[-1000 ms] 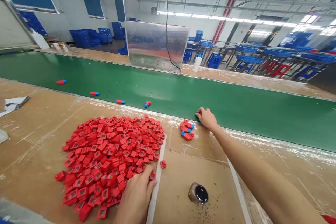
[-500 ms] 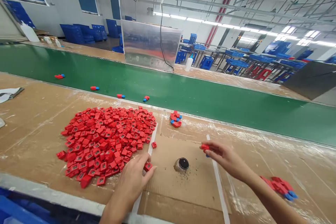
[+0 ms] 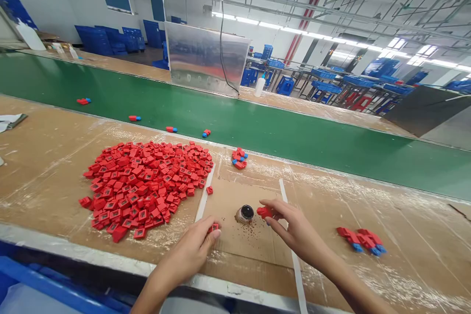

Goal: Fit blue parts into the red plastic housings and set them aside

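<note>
Left hand point(image 3: 186, 254) pinched a red plastic part point(image 3: 213, 227) | right hand point(image 3: 301, 236) pinched a second red part point(image 3: 263, 212) | you worked near the black-capped jar point(image 3: 246, 213) | firm fingertip grip

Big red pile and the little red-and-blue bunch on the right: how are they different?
The big red pile has lots and lots of pieces, while the little red-and-blue bunch has only a few. The pile's pieces are all red, but the bunch's pieces have blue ends. The pile's pieces are short squares in a jumble; the bunch's are longer and lie close together. Both lie on the brown work surface.
</note>
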Action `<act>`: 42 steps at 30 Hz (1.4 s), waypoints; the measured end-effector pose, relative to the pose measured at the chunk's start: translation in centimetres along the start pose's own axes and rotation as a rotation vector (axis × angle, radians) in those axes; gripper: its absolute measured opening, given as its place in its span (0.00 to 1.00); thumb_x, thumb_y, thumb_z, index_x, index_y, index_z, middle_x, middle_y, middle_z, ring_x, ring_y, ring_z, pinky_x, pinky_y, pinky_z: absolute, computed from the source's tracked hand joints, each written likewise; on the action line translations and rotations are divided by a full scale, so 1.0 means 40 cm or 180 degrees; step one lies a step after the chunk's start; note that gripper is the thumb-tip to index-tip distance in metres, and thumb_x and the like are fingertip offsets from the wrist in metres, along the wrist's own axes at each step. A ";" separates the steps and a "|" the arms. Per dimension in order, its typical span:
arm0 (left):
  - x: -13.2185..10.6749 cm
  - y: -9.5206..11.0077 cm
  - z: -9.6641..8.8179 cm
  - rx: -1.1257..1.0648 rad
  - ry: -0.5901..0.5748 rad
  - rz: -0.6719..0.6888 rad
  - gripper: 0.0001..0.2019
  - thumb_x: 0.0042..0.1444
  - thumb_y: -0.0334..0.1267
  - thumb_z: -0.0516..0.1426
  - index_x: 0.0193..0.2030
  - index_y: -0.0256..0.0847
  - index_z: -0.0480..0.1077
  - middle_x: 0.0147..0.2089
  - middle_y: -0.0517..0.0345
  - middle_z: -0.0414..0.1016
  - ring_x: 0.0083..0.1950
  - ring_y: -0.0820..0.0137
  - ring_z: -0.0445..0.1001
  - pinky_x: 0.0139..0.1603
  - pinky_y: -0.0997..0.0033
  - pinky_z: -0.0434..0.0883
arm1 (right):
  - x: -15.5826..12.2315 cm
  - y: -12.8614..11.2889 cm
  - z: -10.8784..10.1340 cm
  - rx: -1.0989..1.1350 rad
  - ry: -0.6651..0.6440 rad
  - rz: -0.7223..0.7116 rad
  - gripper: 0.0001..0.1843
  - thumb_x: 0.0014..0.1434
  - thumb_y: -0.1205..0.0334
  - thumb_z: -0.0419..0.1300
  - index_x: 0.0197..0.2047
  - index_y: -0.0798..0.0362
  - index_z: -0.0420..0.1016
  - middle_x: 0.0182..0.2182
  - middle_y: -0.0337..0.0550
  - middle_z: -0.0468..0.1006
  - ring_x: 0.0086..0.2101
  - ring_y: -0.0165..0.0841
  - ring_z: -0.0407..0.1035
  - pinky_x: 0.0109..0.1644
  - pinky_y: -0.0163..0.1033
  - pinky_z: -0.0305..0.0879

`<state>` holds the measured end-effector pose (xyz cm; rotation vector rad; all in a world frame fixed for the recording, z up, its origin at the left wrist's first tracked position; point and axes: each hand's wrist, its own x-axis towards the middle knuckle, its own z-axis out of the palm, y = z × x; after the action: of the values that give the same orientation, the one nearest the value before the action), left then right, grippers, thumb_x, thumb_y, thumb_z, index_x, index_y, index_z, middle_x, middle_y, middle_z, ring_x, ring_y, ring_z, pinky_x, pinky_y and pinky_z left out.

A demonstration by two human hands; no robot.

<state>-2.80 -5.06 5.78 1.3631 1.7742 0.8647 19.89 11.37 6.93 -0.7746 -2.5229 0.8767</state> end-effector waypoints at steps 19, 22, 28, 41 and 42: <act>0.022 -0.042 0.110 -0.1615 0.0045 -0.0059 0.15 0.57 0.43 0.60 0.47 0.38 0.73 0.32 0.62 0.68 0.33 0.72 0.65 0.33 0.75 0.63 | 0.019 -0.021 0.017 -0.0570 0.0000 -0.0470 0.10 0.67 0.62 0.52 0.48 0.50 0.71 0.41 0.47 0.77 0.39 0.37 0.73 0.40 0.41 0.70; 0.021 -0.049 0.113 -0.1726 0.0011 -0.0112 0.17 0.58 0.41 0.58 0.52 0.38 0.72 0.36 0.58 0.71 0.34 0.71 0.68 0.36 0.73 0.68 | 0.019 -0.022 0.017 -0.0583 -0.0028 -0.0465 0.10 0.67 0.62 0.51 0.49 0.50 0.71 0.42 0.47 0.76 0.40 0.37 0.73 0.41 0.41 0.70; 0.024 -0.049 0.115 -0.1971 -0.0148 -0.0131 0.15 0.55 0.41 0.60 0.47 0.38 0.72 0.29 0.65 0.64 0.28 0.73 0.67 0.31 0.73 0.69 | 0.021 -0.033 0.015 -0.0628 -0.0056 -0.0488 0.10 0.68 0.62 0.51 0.49 0.50 0.71 0.42 0.47 0.76 0.41 0.37 0.73 0.42 0.42 0.71; 0.025 -0.039 0.128 -0.1895 -0.0061 -0.0084 0.10 0.46 0.35 0.66 0.34 0.37 0.71 0.27 0.64 0.67 0.30 0.74 0.64 0.31 0.77 0.63 | -0.003 -0.094 0.017 -0.0090 0.0096 -0.0450 0.09 0.67 0.62 0.55 0.50 0.49 0.72 0.41 0.45 0.76 0.40 0.36 0.72 0.43 0.38 0.69; 0.025 -0.041 0.128 -0.1920 -0.0076 -0.0078 0.10 0.47 0.35 0.66 0.35 0.37 0.72 0.27 0.64 0.67 0.30 0.74 0.64 0.31 0.77 0.63 | -0.011 -0.101 0.025 0.0029 0.0060 -0.0456 0.09 0.67 0.62 0.55 0.50 0.49 0.72 0.41 0.45 0.76 0.40 0.36 0.72 0.43 0.38 0.69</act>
<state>0.60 -4.02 1.65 0.9447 1.3458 1.2365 18.21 8.01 8.74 -0.5880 -2.5201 0.8281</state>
